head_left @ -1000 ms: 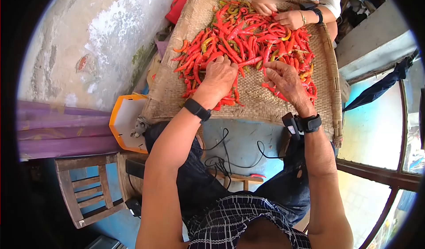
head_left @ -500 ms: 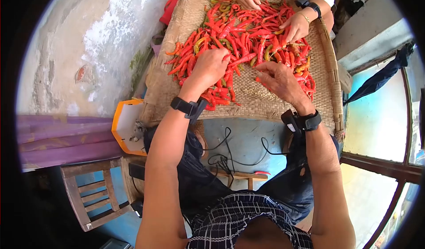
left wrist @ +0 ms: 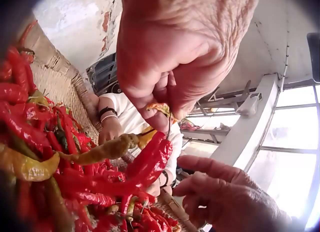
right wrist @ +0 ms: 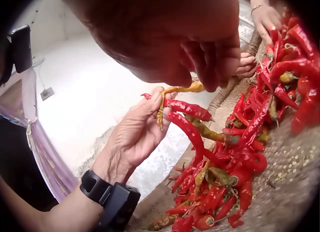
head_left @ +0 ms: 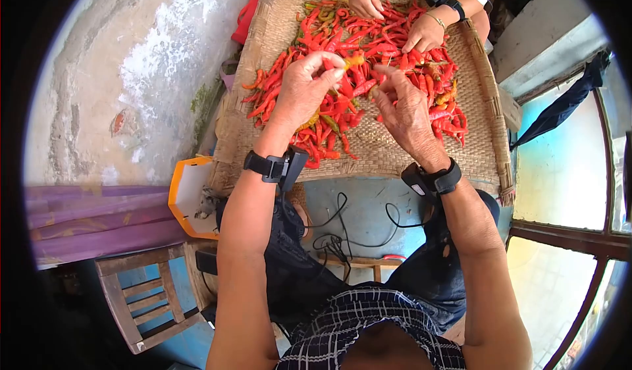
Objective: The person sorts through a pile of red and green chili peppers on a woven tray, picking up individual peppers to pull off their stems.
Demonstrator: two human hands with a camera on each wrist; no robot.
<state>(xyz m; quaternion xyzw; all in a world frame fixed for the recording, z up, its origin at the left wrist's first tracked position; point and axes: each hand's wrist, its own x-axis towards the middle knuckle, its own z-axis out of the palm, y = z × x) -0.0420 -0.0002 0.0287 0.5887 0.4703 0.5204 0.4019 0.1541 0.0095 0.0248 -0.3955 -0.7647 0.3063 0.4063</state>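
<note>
Head view: chillies (head_left: 347,60) pinched by the stems in left hand (head_left: 304,88), lifted above the pile on woven tray (head_left: 395,149). Right hand (head_left: 403,103) empty, fingers loosely bent. Risk judged: chillies dropped if stems snap.

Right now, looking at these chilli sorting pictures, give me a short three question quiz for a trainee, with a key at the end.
1. True or false: the left hand holds several chillies up above the pile of chillies.
2. What does the pile lie on? A. a metal bowl B. a woven tray C. a plastic crate
3. Fill in: the right hand holds ____ while it reaches toward the left hand.

Key
1. True: the wrist views show red chillies and a yellowish one hanging from its fingers.
2. B.
3. Nothing: in the left wrist view its fingers are loosely curled and bare.
</note>
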